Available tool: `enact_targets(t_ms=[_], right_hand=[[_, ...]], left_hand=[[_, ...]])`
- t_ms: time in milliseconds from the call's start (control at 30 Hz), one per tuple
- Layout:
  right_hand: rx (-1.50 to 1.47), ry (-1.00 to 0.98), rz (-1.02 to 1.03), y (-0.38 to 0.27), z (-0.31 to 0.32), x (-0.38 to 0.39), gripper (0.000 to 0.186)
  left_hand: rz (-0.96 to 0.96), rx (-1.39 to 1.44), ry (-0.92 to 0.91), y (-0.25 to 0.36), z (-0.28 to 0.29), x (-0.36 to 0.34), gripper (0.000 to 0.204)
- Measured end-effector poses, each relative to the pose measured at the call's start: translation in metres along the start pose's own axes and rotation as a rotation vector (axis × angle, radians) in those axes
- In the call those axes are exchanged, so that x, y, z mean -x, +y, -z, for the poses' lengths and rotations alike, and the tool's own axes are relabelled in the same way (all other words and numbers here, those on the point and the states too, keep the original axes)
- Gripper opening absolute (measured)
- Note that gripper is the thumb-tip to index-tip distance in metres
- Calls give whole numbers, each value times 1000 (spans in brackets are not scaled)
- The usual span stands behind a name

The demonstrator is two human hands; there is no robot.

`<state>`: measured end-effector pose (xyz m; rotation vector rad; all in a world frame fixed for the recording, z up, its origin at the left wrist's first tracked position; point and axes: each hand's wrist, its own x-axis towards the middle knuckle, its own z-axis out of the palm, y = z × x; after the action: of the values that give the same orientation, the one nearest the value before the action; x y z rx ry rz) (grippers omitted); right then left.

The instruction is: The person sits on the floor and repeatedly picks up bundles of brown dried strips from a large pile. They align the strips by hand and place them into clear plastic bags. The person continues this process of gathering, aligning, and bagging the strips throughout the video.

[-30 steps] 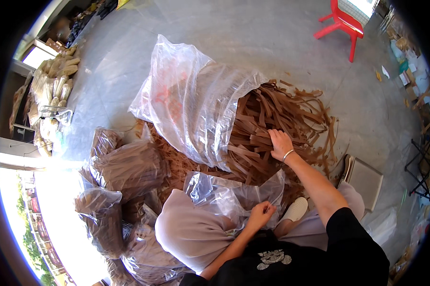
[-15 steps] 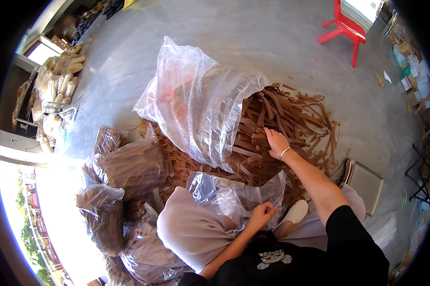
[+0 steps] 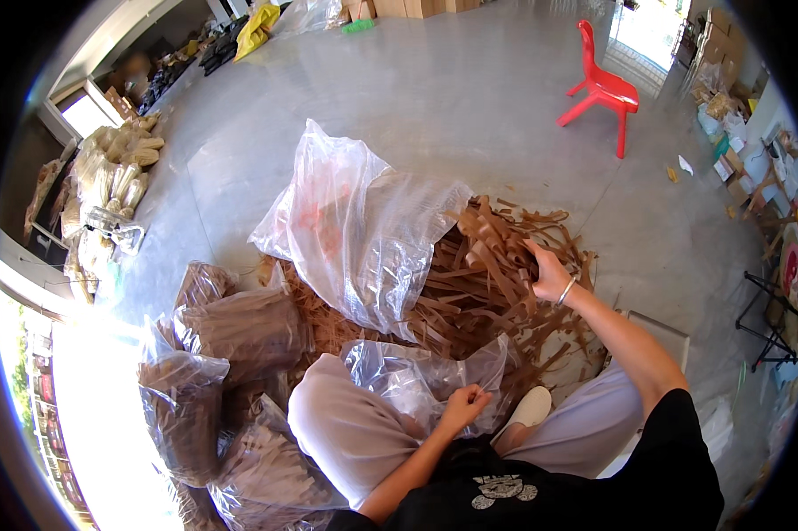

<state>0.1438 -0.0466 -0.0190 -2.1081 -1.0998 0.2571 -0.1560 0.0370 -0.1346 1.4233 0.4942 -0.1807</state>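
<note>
A loose heap of brown flat strips (image 3: 470, 292) spills from the mouth of a large clear plastic sack (image 3: 363, 239) lying on the floor. At the heap's right side my right hand (image 3: 551, 273) is closed round a bunch of the strips, which bulges up beside the fingers. In front of my legs lies a smaller clear plastic bag (image 3: 399, 372), crumpled and see-through. My left hand (image 3: 466, 408) rests over its near edge with fingers curled together; whether they pinch the film is hidden.
Several filled bags of brown strips (image 3: 239, 327) are piled at my left. A pale tray (image 3: 664, 341) lies past my right knee. A red chair (image 3: 602, 88) stands far right, and a black folding frame (image 3: 771, 319) is at the right edge. Wrapped bundles (image 3: 115, 177) line the left wall.
My right hand has gone from lying on the strips to gripping a bunch, which has risen. The left hand stays by the small bag. The view has tilted up, showing more floor.
</note>
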Motion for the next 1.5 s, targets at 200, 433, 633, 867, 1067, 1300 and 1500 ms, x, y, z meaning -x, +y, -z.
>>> enact_targets(t_ms=[200,433,633,867,1067,1300,1500], right_hand=[[-177,245,9,-6,19,15,73],[-486,283,-34,-76,41,31,63],[-528,183,273,-94,42,43,38],[-1106,-72,-74,-126,44,67,55],[-1416,-155,-105,-137,22,82,52],[-1557,-453,-165,-146,0,91,61],[-1732,-578,-251,-135,-7,101,63]], left_hand=[[-36,-231,88,6,3,-1,54],[-704,-574,430,130,-18,27,124],[-904,-744,390,214,-41,15,141],[-1003,-519,186,236,-25,46,149],[-544,80,229,271,29,40,72],[-356,451,-19,271,74,-11,38],[-343,454,-60,268,73,-16,42]])
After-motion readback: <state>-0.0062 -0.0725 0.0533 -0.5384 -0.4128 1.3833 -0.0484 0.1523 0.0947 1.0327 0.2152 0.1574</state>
